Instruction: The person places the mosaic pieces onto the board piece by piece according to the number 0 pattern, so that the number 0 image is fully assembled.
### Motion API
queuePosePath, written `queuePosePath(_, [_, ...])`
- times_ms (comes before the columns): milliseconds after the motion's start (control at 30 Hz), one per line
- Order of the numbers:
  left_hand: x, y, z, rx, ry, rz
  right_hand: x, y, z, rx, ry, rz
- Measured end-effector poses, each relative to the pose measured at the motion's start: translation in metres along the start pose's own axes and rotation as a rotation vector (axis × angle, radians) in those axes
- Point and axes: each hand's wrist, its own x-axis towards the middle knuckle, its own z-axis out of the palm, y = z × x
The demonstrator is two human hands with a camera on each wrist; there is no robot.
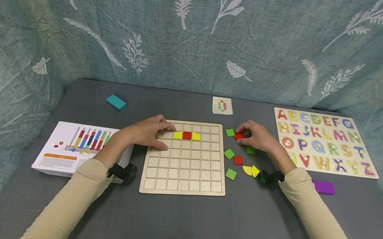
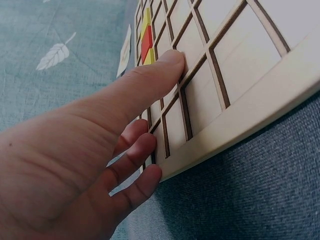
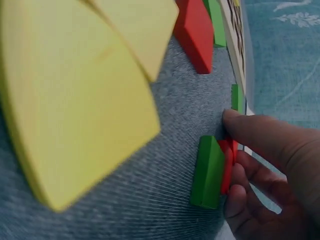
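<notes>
Red tile (image 1: 238,136) pinched in the right hand's (image 1: 258,136) grip should rise level, the spread left hand (image 1: 146,131) steadying the board (image 1: 184,175).

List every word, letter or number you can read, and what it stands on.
Alphabet puzzle board, top row: "ABCDEFG"
Second row: "HIJKLMN"
Third row: "OPQRST"
Bottom row: "VWXYZ", after a partly hidden letter
White box: print too small to read
Wooden grid board, pattern card: none readable

- The grid board (image 1: 184,163) looks like smooth wood.
- The yellow pieces (image 3: 75,100) look smooth and painted.
- The desk (image 1: 177,230) has dull, woven cloth.
- The far curtain (image 1: 192,55) is wrinkly cloth.
- The left box (image 1: 50,151) looks like smooth card.
</notes>
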Motion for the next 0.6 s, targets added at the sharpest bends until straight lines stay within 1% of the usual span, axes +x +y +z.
queuePosePath(200, [0.001,0.002,0.0,-0.003,-0.007,-0.001,-0.002,0.001,0.0,-0.022,0.03,-0.044])
queuePosePath(300, [0.001,0.001,0.0,-0.003,-0.006,0.002,-0.001,-0.002,-0.002,-0.026,0.071,-0.077])
queuePosePath(400, [-0.001,0.001,0.0,-0.009,-0.005,-0.007,0.0,-0.013,-0.003,-0.043,0.116,-0.157])
queuePosePath(533, [-0.001,0.001,-0.001,-0.02,-0.004,-0.011,0.001,-0.032,-0.001,-0.102,0.162,-0.296])
queuePosePath(600, [-0.001,0.001,0.0,-0.022,-0.005,-0.008,0.001,-0.041,0.0,-0.118,0.177,-0.336])
